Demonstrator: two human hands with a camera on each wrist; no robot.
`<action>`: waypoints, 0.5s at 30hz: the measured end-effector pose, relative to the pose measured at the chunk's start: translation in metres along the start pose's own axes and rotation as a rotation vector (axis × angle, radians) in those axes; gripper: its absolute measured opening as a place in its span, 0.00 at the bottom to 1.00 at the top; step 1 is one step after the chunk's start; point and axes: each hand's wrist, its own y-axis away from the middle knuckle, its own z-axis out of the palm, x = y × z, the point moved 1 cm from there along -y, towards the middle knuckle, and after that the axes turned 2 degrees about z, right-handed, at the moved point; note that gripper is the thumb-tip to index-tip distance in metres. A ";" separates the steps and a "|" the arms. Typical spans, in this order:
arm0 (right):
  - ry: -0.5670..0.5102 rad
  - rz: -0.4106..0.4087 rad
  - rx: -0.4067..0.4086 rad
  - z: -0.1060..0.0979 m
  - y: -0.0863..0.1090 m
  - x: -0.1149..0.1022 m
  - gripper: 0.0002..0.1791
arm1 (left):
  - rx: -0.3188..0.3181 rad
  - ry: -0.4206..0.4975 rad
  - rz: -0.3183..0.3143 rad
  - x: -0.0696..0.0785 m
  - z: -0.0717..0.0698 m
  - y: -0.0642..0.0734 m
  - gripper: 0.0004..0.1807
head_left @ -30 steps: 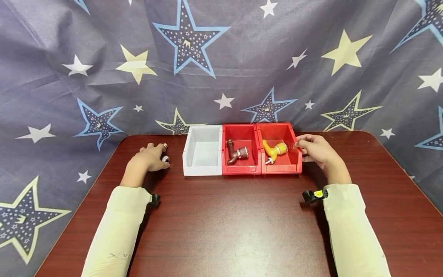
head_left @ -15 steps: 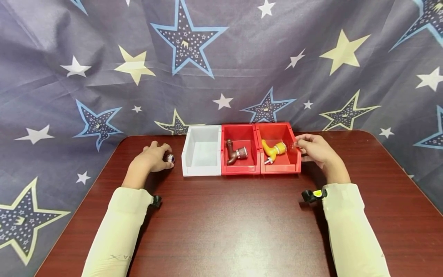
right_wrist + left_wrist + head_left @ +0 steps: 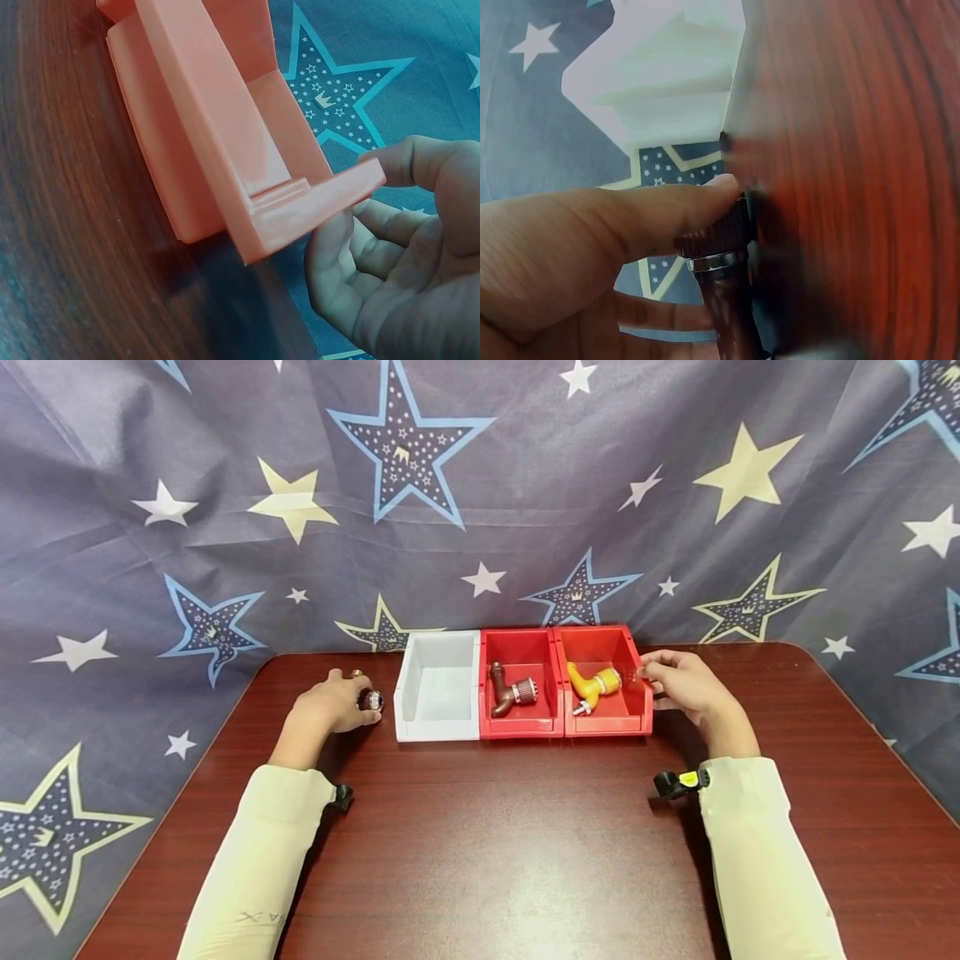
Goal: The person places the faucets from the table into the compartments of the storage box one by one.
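Note:
At the left of the head view my left hand grips a dark brown tap low over the table, just left of the white bin. The left wrist view shows my thumb across the ribbed knob of this tap, with fingers behind its body. On the other side, my right hand pinches the upper edge of the side wall of the right-hand red bin. A yellow tap lies in that bin. Another brown tap lies in the middle red bin.
The three bins stand side by side near the back edge of the dark red wooden table. Behind them hangs a grey-blue star-patterned cloth. Nothing lies inside the white bin.
My left hand has moved slightly right, toward the white bin, with its fingers drawn in round the brown tap. The right hand and the bins have stayed in place.

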 end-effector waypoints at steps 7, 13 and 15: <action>0.002 0.005 0.000 0.000 0.001 0.000 0.24 | -0.012 0.007 0.020 -0.002 -0.004 0.001 0.31; 0.002 0.003 -0.002 0.000 0.001 0.000 0.24 | -0.020 -0.019 0.035 -0.010 -0.001 0.000 0.31; 0.001 0.001 -0.001 0.000 0.001 0.000 0.24 | -0.017 -0.013 0.037 -0.011 0.000 -0.001 0.30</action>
